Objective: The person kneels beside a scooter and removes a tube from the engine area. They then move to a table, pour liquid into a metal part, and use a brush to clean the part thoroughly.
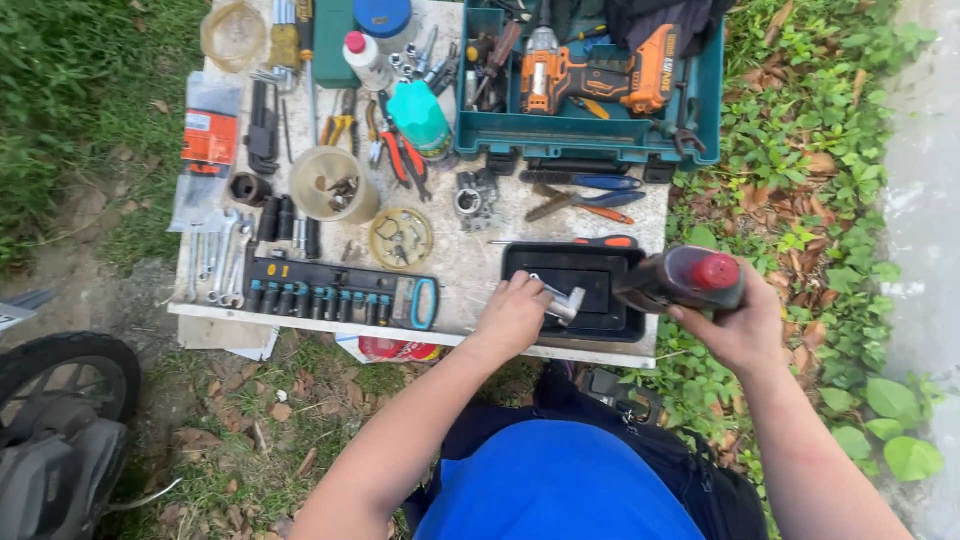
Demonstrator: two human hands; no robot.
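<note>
small metal part (563,302): rigid, likely wet and slippery, pinched by left hand (512,315) over the black tray (585,270). right hand (745,325) wraps the dark bottle (685,280); best gripped mid-body.

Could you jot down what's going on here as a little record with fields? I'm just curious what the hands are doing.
Setting: white board laid outdoors on grass, covered with tools
Left hand: holds a small metal part over a black tray
Right hand: grips a dark bottle with red cap, tipped toward the tray
Nearby: socket set rail, teal toolbox holding an orange drill
Lower left: wheel
</note>
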